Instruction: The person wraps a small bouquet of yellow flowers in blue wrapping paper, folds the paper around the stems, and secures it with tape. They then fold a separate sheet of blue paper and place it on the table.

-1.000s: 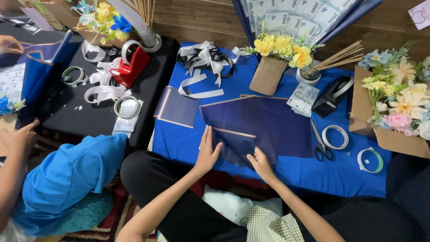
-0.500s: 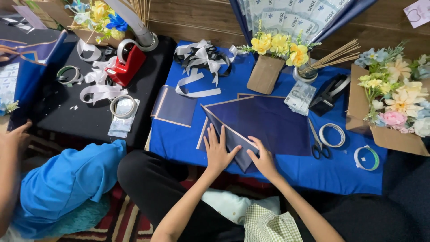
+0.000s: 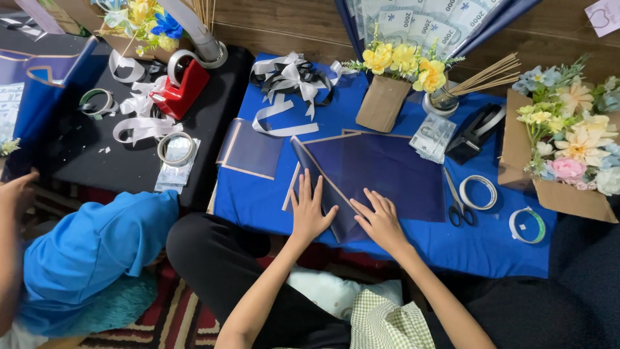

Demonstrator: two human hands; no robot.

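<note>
Both hands lie flat on a sheet of dark navy wrapping paper (image 3: 381,171) with a thin gold edge, spread on the blue cloth of the low worktop (image 3: 258,203). The left hand (image 3: 309,210) rests palm down on the sheet's near left part, its fingers (image 3: 303,187) spread apart and pointing away from the person, over a folded flap whose gold edge runs diagonally between the two hands. The right hand (image 3: 382,222) presses the sheet just beside it, fingers (image 3: 371,200) also apart and angled toward the upper left, their tips close to the fold line. Neither hand grips anything; the paper lies under the palms and fingers, not pinched between them.

A smaller navy sheet (image 3: 252,150) lies to the left, apart from the hands. To the right of the large sheet sit black-handled scissors (image 3: 457,200), two rolls of tape (image 3: 479,192), and a black tape dispenser (image 3: 475,132). Beyond the paper stand yellow artificial flowers in a brown paper wrap (image 3: 387,97) and a heap of white and black ribbon (image 3: 290,76). A red tape dispenser (image 3: 184,83) stands on the black surface further left, near another person in a blue sleeve (image 3: 97,236).
</note>
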